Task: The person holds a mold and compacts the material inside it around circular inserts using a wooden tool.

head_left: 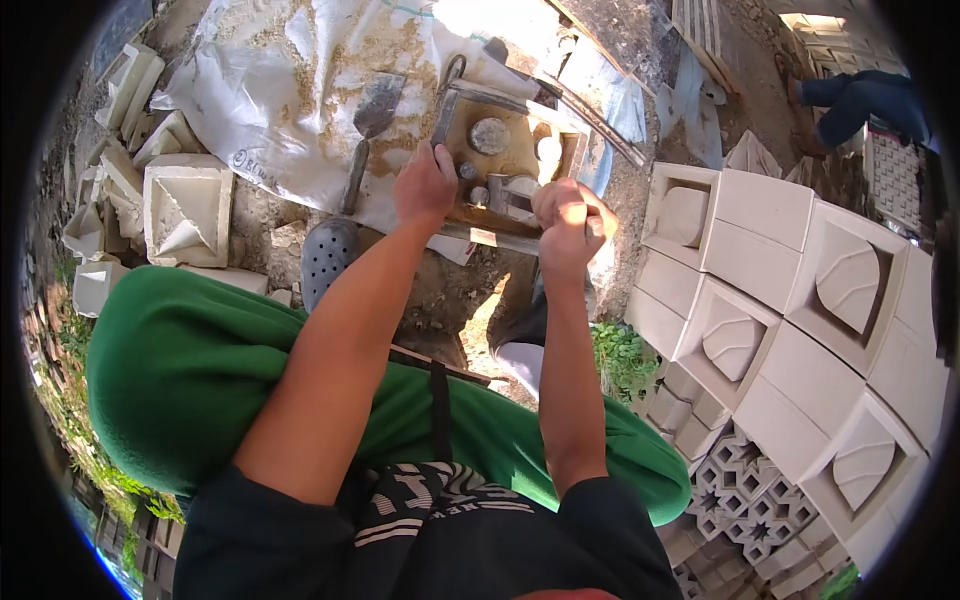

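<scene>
A square mould frame [490,238] lies on the ground in front of me, with round pieces and a raised curved piece inside. My left hand [427,186] is closed at the frame's left side, its fingers on or beside the edge. My right hand [575,222] is closed over the frame's right side, near the curved piece; what its fingers hold is hidden. A trowel [376,112] with a dark handle lies left of the frame on a white sheet [260,110].
Pale cast blocks [188,212] are piled at the left. Patterned blocks [765,290] stand in rows at the right, above lattice blocks [755,490]. A person's legs [860,100] show at the upper right. Long bars [600,122] lie beyond the frame.
</scene>
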### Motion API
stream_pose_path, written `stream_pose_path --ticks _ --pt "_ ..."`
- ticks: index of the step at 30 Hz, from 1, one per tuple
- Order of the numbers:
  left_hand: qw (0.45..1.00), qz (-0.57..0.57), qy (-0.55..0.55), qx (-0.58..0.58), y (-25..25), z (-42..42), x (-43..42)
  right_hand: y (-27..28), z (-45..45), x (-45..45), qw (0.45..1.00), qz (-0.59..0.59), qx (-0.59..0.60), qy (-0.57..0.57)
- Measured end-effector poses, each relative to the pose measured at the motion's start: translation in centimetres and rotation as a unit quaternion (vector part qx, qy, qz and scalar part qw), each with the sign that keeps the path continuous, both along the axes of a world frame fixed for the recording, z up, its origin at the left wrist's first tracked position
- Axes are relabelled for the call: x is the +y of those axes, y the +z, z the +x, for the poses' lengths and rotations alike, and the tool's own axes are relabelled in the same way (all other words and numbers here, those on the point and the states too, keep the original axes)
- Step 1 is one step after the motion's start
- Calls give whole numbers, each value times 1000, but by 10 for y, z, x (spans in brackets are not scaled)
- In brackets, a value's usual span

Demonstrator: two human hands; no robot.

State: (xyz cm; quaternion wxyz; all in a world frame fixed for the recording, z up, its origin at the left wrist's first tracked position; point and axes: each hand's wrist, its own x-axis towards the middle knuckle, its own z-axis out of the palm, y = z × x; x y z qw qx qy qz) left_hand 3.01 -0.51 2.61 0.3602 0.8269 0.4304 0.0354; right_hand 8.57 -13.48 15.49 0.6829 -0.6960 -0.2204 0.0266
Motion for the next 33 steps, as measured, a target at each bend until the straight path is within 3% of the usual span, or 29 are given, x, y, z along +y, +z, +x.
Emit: stream_pose_path --ticks 2,7,11,13,16,20,24,26,28,32,33 --pt "1000 -7 1 14 4 -1 0 3 4 -3 994 -49 98 6" --pt "1000 28 0 -8 1 -3 -2 3 -10 -7 998 37 46 -37" --pt "998 57 -12 -8 -3 -2 -4 16 -3 -7 991 -40 124 -5" --pt "998 65 -19 -5 -4 -1 -3 29 -5 -9 994 10 105 -39" --pt "998 67 -18 -5 -5 -3 -3 -5 -14 -15 995 -13 99 -27" --pt "998 64 -20 5 -1 -2 -5 34 -12 -21 991 -44 125 26" --pt "998 60 -23 7 0 -3 -4 2 -24 -19 999 -51 7 -9" --pt "998 53 -12 11 2 0 -5 5 -17 -31 996 -75 28 41" --pt "999 46 -13 13 3 -2 -4 11 -16 -36 989 -50 138 28" --pt "998 30 -23 46 6 -2 -2 25 -32 -27 999 -2 7 37" --pt "998 30 -24 45 3 -3 -2 11 -33 -27 998 -44 -7 47"
